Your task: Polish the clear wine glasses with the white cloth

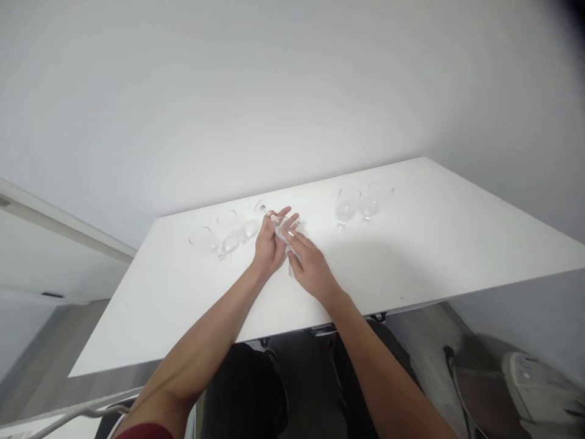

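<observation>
A clear stemmed glass (283, 228) is tilted between my two hands above the white table, its round foot pointing away to the upper left. My left hand (270, 247) is closed around it near the stem and lower bowl, some fingertips showing beyond the glass. My right hand (311, 266) grips the bowl from the near right side, fingers on top and thumb lower down. The rim is partly covered by my fingers. Just left of my left hand stand several more clear glasses (232, 241), their outlines faint against the white.
Two more clear stemmed glasses, a left one (346, 211) and a right one (370, 207), stand at the back right of the white table (439, 244). The wall (292, 91) runs along its far edge. A pale machine (534, 378) is on the floor at lower right.
</observation>
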`<state>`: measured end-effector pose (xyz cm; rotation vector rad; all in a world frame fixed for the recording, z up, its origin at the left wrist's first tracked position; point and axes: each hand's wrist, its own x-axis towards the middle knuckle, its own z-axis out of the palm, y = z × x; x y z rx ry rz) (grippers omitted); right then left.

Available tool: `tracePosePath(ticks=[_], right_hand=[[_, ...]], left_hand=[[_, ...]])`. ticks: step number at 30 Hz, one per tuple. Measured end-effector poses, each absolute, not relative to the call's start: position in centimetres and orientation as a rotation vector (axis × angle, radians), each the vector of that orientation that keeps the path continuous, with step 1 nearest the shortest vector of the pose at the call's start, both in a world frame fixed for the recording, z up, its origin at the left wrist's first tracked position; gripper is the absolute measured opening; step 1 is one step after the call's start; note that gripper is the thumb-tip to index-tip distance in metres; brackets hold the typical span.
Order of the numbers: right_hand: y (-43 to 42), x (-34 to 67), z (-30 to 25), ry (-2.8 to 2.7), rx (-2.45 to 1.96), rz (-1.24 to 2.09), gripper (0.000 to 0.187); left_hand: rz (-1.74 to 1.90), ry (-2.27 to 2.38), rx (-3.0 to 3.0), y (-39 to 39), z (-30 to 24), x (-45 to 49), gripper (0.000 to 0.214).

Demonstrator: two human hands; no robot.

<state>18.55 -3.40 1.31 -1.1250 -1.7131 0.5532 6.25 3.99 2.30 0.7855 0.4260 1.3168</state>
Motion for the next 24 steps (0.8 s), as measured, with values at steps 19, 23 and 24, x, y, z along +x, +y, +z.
tracePosePath(ticks=[19, 23, 24], right_hand=[[-3.8, 18.6, 1.6, -1.431, -1.189, 0.813, 0.054], [-4.1, 19.0, 2.4, -1.082, -0.967, 1.261, 0.053], [-4.1, 19.3, 2.6, -1.013, -0.883, 1.36, 0.053]], left_hand=[[1.166, 0.462, 0.95, 2.8, 2.7, 6.8, 0.049], [1.15, 0.481, 0.934, 2.4, 3.2, 6.6, 0.063], [1.154, 0.465, 0.932, 2.4, 3.3, 6.6, 0.065]])
